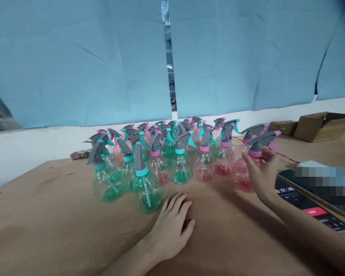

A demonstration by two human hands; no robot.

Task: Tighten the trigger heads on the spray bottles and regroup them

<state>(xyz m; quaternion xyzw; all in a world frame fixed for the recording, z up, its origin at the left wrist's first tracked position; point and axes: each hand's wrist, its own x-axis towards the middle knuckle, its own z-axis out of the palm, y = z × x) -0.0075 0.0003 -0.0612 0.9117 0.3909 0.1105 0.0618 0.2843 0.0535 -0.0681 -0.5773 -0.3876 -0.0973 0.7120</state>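
My left hand [174, 226] lies flat on the tabletop with its fingers stretched out, holding nothing. Close to its fingertips stands a green spray bottle [148, 195] with a turquoise collar and grey trigger head. On the right, my right hand [263, 174] is closed around a pink spray bottle [254, 153] just below its pink collar; its grey head points right, and my fingers partly hide its body. Another pink-collared spray bottle [248, 135] is partly hidden behind it. A pink spray bottle [204, 166] and a green one [179, 168] stand upright in the front row between my hands.
Several more green and pink spray bottles crowd behind the front row. Two phones, one a phone with a running timer [296, 201], lie on the wooden table [60, 214] at right. An open cardboard box [319, 128] sits at back right, before a blue-covered wall [103, 69].
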